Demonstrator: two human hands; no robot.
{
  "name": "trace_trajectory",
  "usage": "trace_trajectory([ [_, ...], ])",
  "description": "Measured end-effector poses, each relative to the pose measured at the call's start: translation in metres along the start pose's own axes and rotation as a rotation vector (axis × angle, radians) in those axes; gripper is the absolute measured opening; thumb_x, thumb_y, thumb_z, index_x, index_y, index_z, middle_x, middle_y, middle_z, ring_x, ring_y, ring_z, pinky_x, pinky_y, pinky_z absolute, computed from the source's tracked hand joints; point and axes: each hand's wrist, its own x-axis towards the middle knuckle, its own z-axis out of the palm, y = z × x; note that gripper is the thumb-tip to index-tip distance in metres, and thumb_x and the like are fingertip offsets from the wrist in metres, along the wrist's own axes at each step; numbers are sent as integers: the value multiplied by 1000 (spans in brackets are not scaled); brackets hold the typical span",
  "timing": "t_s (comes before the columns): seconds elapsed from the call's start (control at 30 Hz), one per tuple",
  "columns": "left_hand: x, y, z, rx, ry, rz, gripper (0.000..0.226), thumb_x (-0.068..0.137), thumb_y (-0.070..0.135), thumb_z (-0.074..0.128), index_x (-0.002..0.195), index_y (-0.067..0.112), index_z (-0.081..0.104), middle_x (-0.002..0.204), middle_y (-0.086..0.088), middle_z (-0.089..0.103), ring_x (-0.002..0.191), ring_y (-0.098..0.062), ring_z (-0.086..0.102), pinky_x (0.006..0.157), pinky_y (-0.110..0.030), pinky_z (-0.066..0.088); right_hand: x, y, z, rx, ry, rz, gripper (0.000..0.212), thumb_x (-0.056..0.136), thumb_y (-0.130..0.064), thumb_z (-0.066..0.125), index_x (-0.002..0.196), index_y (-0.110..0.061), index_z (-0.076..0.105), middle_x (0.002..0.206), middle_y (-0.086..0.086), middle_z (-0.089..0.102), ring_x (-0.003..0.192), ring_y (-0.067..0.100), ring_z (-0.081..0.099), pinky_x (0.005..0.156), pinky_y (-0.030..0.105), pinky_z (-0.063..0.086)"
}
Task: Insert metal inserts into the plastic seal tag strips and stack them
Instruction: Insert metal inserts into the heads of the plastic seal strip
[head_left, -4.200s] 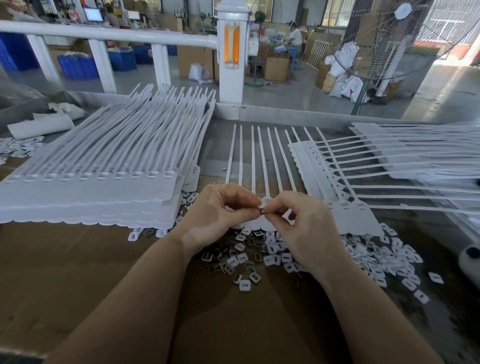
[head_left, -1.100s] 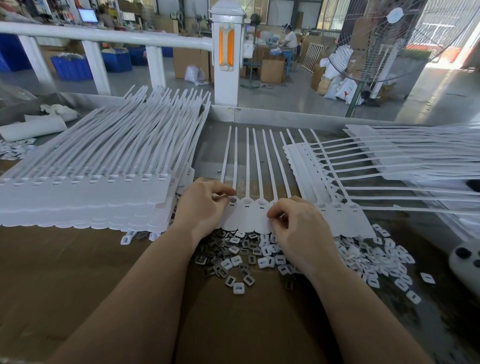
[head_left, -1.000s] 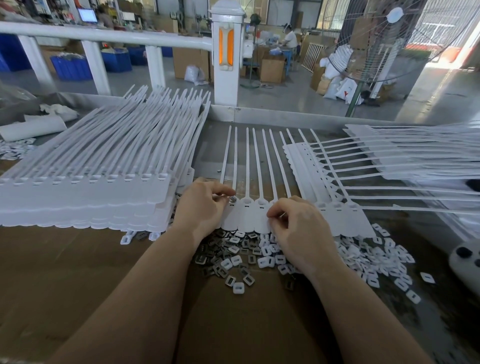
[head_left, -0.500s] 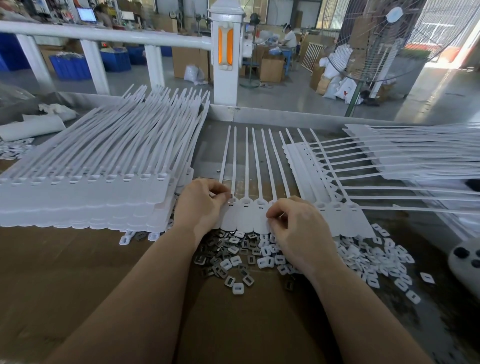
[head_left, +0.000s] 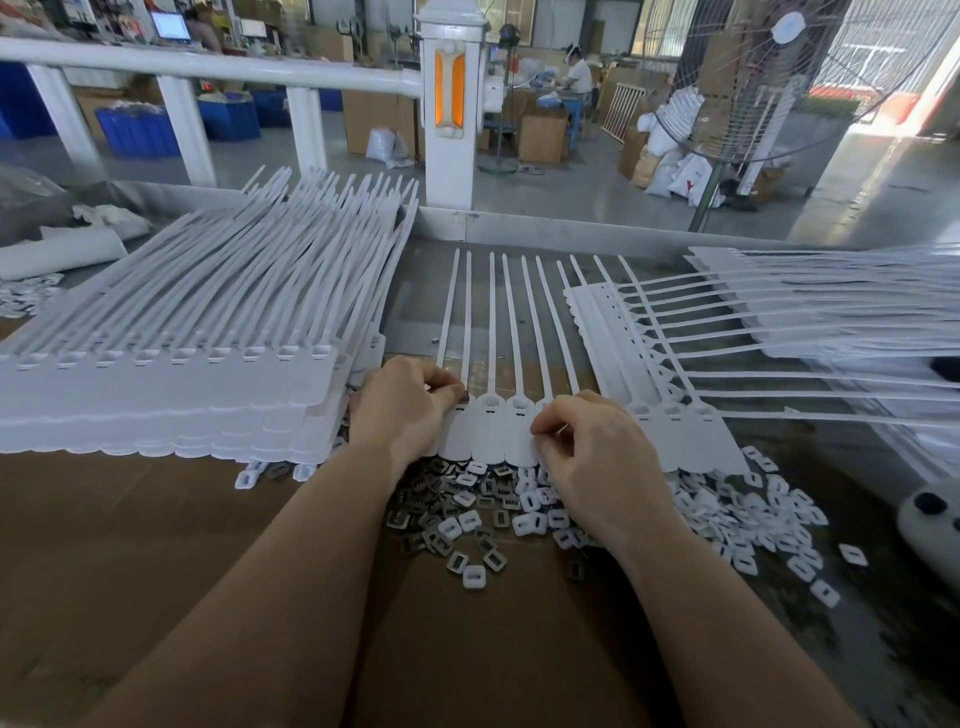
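Observation:
A white seal tag strip (head_left: 493, 431) lies flat in front of me, its long tails pointing away. My left hand (head_left: 405, 405) sits at the strip's left end, thumb and forefinger pinching a small metal insert (head_left: 464, 399) at a tag's head. My right hand (head_left: 597, 457) rests on the strip's right part, its curled fingers pinching the tag edge. Loose metal inserts and white caps (head_left: 483, 519) lie scattered just below the strip. A tall stack of strips (head_left: 171, 374) stands to the left.
More white strips (head_left: 779, 322) lie spread on the right, their tails reaching the right edge. A white and black object (head_left: 930, 519) sits at the far right. A white railing post (head_left: 451, 104) rises behind the bench's metal back edge (head_left: 571, 223). Brown cardboard (head_left: 130, 545) covers the near bench.
About four seconds ago both hands met over the strip's middle with an insert. Since then the left hand moved to the strip's left end; in the last second only its fingers shifted slightly.

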Motion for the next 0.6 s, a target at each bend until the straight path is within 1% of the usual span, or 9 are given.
trace_trajectory([
  [0.1,2,0,-1,4,-9,-6,8,88,23,62,84,22,69,69,16,54,83,-12,54,75,-25,37,0,0,0,-2,2,2,9,89,-17,58,94,-18,66,90,-7,58,92,11,51,86,22,39],
  [0.23,2,1,-1,45,-19,5,16,87,24,63,72,29,61,70,15,54,91,-17,54,82,-31,43,0,0,1,-7,-1,3,9,89,-18,58,94,-19,65,92,-6,60,92,10,51,87,23,40],
  [0.33,2,1,-1,5,3,6,16,84,23,66,70,29,62,69,19,54,81,-10,53,73,-25,39,0,0,1,-7,1,2,9,89,-18,58,94,-19,66,92,-6,61,91,10,51,86,23,41],
  [0.43,0,0,-1,-69,26,-5,9,85,22,66,77,25,68,69,19,55,71,-3,51,71,-23,38,0,1,1,-8,1,2,9,89,-18,58,94,-19,66,91,-6,60,90,10,51,85,21,40],
  [0.5,-1,0,-1,-126,32,-15,9,86,19,64,82,21,71,68,17,55,68,0,50,69,-22,38,0,1,1,-7,0,2,9,89,-18,58,94,-19,65,91,-6,60,90,10,50,84,20,39],
  [0.6,-3,2,-3,-138,32,-22,16,88,15,60,76,24,68,70,18,57,69,1,51,60,-15,36,0,1,1,-3,-2,4,9,89,-18,58,94,-19,65,91,-6,60,90,10,50,85,21,39],
])
